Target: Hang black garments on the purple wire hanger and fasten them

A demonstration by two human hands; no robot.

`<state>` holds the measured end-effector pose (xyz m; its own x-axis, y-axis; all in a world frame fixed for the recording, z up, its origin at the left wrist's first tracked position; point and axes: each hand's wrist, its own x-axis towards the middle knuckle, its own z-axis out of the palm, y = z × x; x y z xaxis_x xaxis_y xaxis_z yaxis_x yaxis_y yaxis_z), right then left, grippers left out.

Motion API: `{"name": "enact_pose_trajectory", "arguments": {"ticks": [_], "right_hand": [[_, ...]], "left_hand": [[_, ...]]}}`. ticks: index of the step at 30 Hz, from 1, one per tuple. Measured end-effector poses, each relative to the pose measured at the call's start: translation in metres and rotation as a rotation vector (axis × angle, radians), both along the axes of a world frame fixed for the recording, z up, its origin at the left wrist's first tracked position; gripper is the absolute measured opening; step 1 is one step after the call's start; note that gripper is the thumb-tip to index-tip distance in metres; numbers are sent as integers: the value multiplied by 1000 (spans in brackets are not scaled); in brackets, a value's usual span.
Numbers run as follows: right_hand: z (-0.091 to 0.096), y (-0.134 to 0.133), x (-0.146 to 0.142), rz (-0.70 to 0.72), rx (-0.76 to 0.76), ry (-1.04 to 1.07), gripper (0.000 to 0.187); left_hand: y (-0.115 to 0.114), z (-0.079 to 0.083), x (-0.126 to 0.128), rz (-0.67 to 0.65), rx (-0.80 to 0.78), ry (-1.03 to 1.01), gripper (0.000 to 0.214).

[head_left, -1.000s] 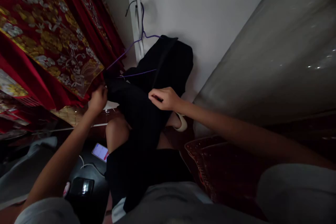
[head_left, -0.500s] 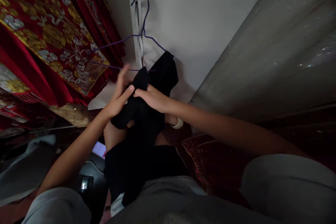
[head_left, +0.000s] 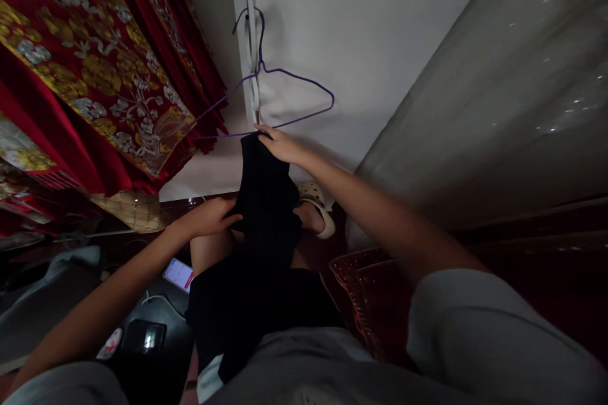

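The black garment (head_left: 266, 196) no longer covers the purple hanger (head_left: 260, 66): its wire shoulder on the right now shows bare, and the cloth hangs in a narrow strip from the lower bar down over my knee. My right hand (head_left: 281, 144) has risen to the bar, fingers pinched on the cloth's top edge. My left hand (head_left: 212, 218) has dropped away from it, fingers curled shut on the cloth's side.

**Dark floor beside a white wall**

A dark, glossy floor (head_left: 166, 319) runs up to a white wall. Near its left side lies a phone (head_left: 178, 274) with a lit screen, a thin white cable (head_left: 159, 296) just beside it. Closer in sit a shiny black device (head_left: 144, 336) and a small pink-and-white object (head_left: 109, 343). A red patterned cushion (head_left: 375, 297) lies to the right.
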<state>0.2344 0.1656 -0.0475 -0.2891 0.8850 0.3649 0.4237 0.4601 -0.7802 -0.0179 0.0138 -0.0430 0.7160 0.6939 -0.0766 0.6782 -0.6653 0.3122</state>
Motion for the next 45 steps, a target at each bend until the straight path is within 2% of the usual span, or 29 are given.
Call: {"name": "enact_pose_trajectory", "arguments": {"ticks": [3, 7, 9, 12, 15, 18, 22, 26, 29, 31, 33, 36, 38, 41, 45], "right_hand": [[-14, 17, 0, -104, 43, -12, 20], [-17, 4, 37, -236, 138, -35, 32], [-13, -10, 57, -273, 186, -31, 36], [-5, -27, 72, -311, 237, -22, 40], [-6, -38, 66, -292, 221, 29, 37], [-20, -47, 45, -266, 196, 154, 30], [-42, -56, 11, -277, 185, 302, 29], [-49, -57, -15, -274, 156, 325, 31], [-38, -56, -13, -218, 152, 244, 33], [-22, -60, 7, -184, 150, 168, 34], [0, -67, 41, -252, 222, 166, 35], [39, -73, 103, -486, 479, 218, 37], [58, -66, 136, -520, 552, 165, 36], [66, -35, 161, -530, 486, 100, 34], [53, 3, 159, -457, 235, 131, 32]], "left_hand": [[-10, 10, -4, 84, 38, 109, 29], [-10, 25, -24, 256, 98, 413, 22], [-3, 34, -32, 378, 142, 441, 19], [19, 50, -29, 464, 298, 186, 21], [46, 68, -9, 353, 489, -204, 21], [71, 83, 20, 277, 525, -422, 24], [93, 95, 51, 288, 530, -483, 30], [107, 97, 58, 283, 617, -387, 43], [116, 99, 48, 306, 608, -274, 44], [122, 103, 37, 312, 590, -253, 39], [129, 108, 27, 317, 586, -254, 33], [138, 116, 18, 303, 571, -268, 22], [140, 118, 18, 275, 552, -318, 15], [135, 113, 23, 279, 602, -425, 11], [126, 104, 16, 345, 742, -421, 14]]}}
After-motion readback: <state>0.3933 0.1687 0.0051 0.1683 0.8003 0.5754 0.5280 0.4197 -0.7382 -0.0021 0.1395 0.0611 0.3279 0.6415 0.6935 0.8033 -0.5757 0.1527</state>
